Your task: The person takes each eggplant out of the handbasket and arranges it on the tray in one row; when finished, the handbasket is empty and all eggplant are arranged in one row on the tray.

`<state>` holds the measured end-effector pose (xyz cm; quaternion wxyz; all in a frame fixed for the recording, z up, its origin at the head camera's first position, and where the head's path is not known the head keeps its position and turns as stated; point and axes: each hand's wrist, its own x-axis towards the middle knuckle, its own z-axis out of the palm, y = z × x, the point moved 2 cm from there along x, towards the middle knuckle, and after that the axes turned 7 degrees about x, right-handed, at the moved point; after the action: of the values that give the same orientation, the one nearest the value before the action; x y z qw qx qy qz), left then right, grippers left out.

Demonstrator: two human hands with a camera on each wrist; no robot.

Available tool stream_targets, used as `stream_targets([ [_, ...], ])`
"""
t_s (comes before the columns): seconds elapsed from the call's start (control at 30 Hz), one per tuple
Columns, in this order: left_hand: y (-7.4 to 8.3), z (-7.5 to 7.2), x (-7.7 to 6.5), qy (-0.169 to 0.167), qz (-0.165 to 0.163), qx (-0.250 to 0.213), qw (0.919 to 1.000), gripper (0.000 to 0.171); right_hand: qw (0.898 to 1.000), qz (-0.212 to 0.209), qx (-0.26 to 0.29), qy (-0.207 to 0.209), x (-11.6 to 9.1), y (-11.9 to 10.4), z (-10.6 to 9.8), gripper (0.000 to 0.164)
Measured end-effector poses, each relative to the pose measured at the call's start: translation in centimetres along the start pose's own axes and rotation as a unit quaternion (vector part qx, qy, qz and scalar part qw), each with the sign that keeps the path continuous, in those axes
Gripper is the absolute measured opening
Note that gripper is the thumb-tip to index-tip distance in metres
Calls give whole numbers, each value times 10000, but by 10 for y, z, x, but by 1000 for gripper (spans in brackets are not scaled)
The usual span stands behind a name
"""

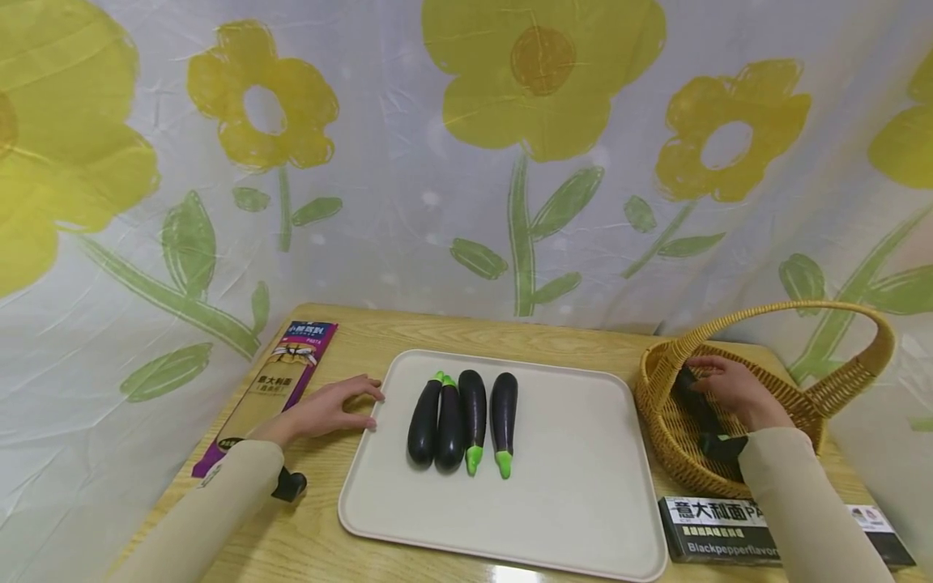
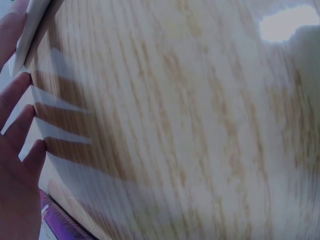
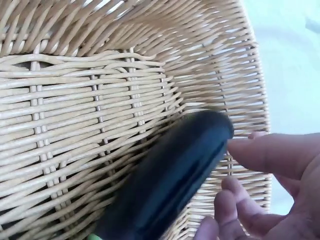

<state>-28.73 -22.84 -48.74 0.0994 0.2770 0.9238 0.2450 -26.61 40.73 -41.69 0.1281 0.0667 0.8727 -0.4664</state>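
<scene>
My left hand (image 1: 331,411) lies at the left edge of a cream tray (image 1: 568,518), fingers spread and fingertips at the rim. Several dark purple eggplants rest side by side on the tray; the rightmost eggplant (image 1: 504,413) has its green stem toward me. Over on the right, my right hand (image 1: 732,389) reaches into a wicker basket (image 1: 666,441). Another eggplant (image 3: 167,175) lies there, its rounded end by my fingertips. One fingertip appears to touch that end, and the fingers are loosely bent beside it, not wrapped round it.
A purple-edged spaghetti packet (image 1: 270,389) lies left of the tray. In front of the basket sits a black pasta box (image 1: 717,530), partly covered by my right sleeve. The basket's tall handle (image 1: 787,308) arches over it. A flowered curtain (image 1: 408,202) hangs behind the table.
</scene>
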Motion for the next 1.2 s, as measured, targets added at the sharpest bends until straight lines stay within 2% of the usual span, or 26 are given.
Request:
stream_targets([
  [0.1, 1, -1, 0, -4, -19, 3, 10000, 44, 9997, 30, 193, -142, 0, 0, 1, 48],
  [0.33, 2, -1, 0, -7, -49, 5, 10000, 43, 9929, 44, 833, -852, 2, 3, 9, 37],
  [0.47, 1, 0, -1, -25, -54, 28, 10000, 43, 9913, -53, 770, -1063, 2, 3, 12, 34],
  [0.73, 1, 0, 0, -2, -30, 45, 10000, 43, 9941, -218, 289, -1026, -4, -3, 8, 40],
  [1.0, 1, 0, 0, -30, -80, 76, 9999, 43, 9943, -496, 268, -909, -21, -4, -8, 46],
  [1.1, 1, 0, 0, -27, -57, 64, 10000, 43, 9952, -633, 164, -728, -32, -9, -12, 48],
  [1.2, 0, 0, 0, -10, -20, 37, 10000, 43, 9955, -838, -231, -390, -45, -16, -13, 49],
])
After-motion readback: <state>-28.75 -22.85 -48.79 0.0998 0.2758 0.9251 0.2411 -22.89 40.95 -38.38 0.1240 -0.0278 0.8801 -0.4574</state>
